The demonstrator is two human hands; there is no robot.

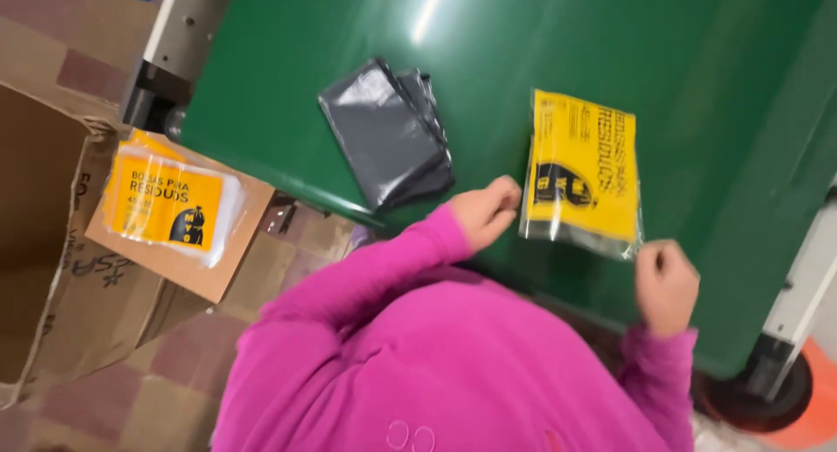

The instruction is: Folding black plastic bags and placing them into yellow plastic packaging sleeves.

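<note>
1. The yellow packet (pixel 582 175) looks light and thin. It is a flat plastic pouch, so I think it bends and flops easily.
2. The clear plastic looks shiny, so I think it is slippery. A pinch at the corners should hold it best, and the near corners are right by the hands.
3. The left hand (pixel 485 211) is curled, with its fingers touching the near left corner of the packet. It seems to pinch the edge there.
4. The right hand (pixel 665 284) is closed like a loose fist just beside the near right corner of the packet. I cannot tell if it grips the plastic.
5. The packet lies flat on the green surface (pixel 697 60), close to its near edge. It is yellow with black print and a black picture, and it has a clear strip along its near end.
6. A pile of folded black bags (pixel 388 134) lies on the same surface, to the left of the packet, well apart from it.
7. More yellow packets (pixel 170 203) sit on a flap of the cardboard box (pixel 52 269), down by the floor on the left.
8. The person wears pink sleeves (pixel 384 269).
</note>
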